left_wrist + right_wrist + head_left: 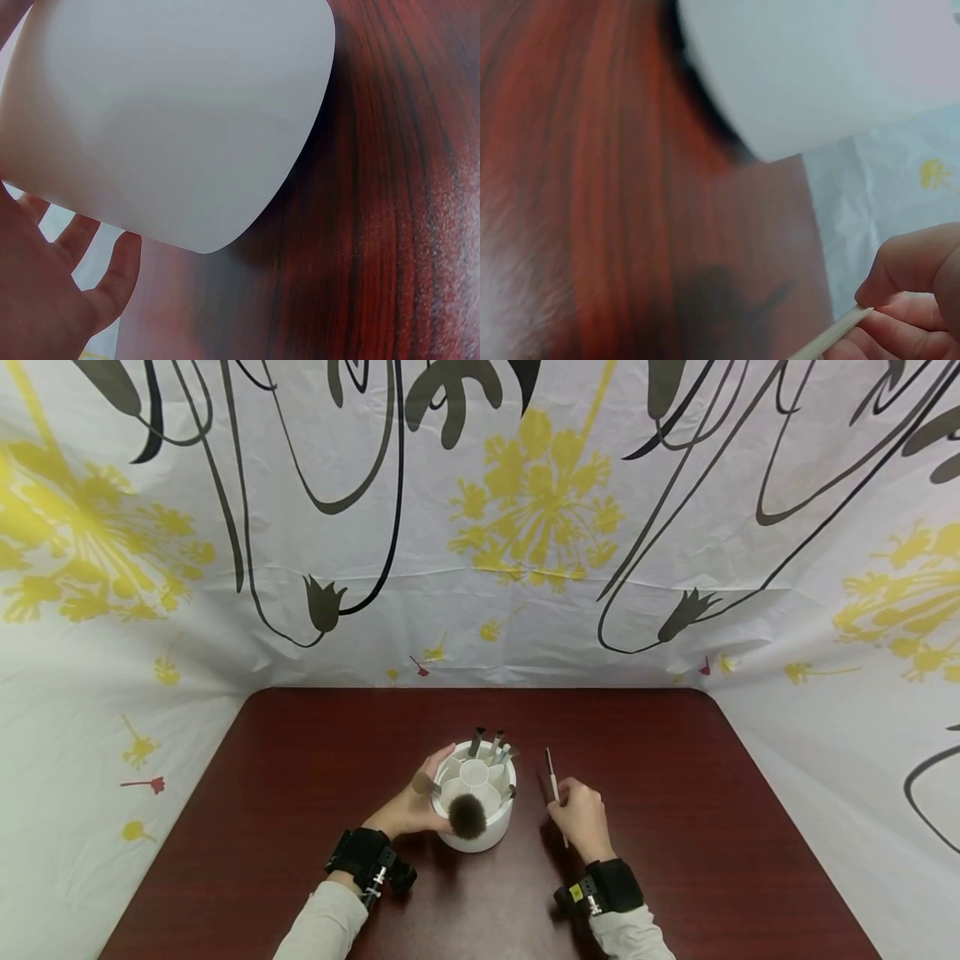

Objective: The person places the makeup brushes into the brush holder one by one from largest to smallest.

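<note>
A white round makeup brush holder [487, 837] with several compartments stands at the middle of the table. My left hand [408, 811] grips it from the left side, thumb at the near side and fingers round the far side. Its smooth wall [187, 112] fills much of the left wrist view. Several brushes stand in it, among them a large fluffy brush [467, 817] at the front. To the right of the holder, my right hand [585, 820] pinches a slim makeup brush [553, 783] with a pale handle. In the right wrist view, the pale handle [831, 337] pokes out between thumb and fingers.
Beneath is a dark red-brown wood-grain table [337, 735] with rounded far corners. A white sheet [360, 652] with yellow and grey plant prints hangs behind the table and along its sides.
</note>
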Demonstrator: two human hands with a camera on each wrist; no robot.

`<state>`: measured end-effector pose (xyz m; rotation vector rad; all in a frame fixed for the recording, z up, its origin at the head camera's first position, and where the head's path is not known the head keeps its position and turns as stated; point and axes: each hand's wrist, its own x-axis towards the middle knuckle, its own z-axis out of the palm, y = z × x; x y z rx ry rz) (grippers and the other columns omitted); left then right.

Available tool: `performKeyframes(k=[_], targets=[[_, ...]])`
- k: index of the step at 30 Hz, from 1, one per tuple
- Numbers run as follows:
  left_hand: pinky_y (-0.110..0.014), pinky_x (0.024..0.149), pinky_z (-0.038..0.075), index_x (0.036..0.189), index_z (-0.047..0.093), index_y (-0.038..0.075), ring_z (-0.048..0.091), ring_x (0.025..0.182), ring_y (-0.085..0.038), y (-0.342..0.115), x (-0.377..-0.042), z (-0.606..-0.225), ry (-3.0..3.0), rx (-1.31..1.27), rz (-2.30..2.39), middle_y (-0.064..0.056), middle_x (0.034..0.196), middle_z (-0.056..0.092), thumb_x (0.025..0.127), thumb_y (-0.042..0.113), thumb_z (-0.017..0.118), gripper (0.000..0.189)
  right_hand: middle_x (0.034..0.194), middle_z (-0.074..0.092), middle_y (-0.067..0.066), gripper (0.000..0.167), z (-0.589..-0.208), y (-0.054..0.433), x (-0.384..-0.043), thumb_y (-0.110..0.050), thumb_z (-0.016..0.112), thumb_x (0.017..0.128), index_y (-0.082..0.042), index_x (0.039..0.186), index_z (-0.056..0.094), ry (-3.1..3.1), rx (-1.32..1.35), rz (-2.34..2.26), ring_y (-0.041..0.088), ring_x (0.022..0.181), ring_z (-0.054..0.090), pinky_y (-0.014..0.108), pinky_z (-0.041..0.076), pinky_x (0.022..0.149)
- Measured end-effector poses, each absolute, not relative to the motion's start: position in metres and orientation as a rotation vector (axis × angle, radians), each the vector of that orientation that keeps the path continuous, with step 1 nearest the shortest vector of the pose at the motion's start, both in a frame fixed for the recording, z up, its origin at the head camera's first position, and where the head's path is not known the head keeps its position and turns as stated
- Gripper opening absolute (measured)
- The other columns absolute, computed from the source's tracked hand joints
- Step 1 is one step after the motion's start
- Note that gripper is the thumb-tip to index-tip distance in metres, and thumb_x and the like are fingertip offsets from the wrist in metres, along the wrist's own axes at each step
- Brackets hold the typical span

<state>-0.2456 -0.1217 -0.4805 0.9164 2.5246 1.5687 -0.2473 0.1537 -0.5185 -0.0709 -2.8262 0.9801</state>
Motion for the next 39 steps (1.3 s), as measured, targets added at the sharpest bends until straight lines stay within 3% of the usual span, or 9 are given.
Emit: performKeyframes(k=[12, 39], targets=[[-0.054, 0.099, 0.025, 0.136, 0.018, -0.013, 0.028, 0.125, -0.042, -0.122, -0.246, -0.481, 2.518, 0.932, 1.586, -0.033, 0.137, 0.026, 0.052, 0.0, 0.084, 0.107, 0.064, 0.054, 0.001, 0.015, -0.49, 0.144, -0.245, -0.004, 0.065, 0.069, -0.004, 0.082, 0.058, -2.707, 0.047, 1.046, 0.012, 0.054, 0.047, 0.026, 0.04, 0.05], [-0.052, 0.099, 0.026, 0.137, 0.018, -0.012, 0.028, 0.125, -0.041, -0.122, -0.245, -0.481, 2.508, 0.924, 1.597, -0.032, 0.137, 0.026, 0.054, 0.001, 0.084, 0.107, 0.067, 0.056, 0.001, 0.017, -0.466, 0.136, -0.233, 0.002, 0.066, 0.071, -0.005, 0.081, 0.054, -2.587, 0.23, 1.064, 0.01, 0.056, 0.048, 0.023, 0.038, 0.051]])
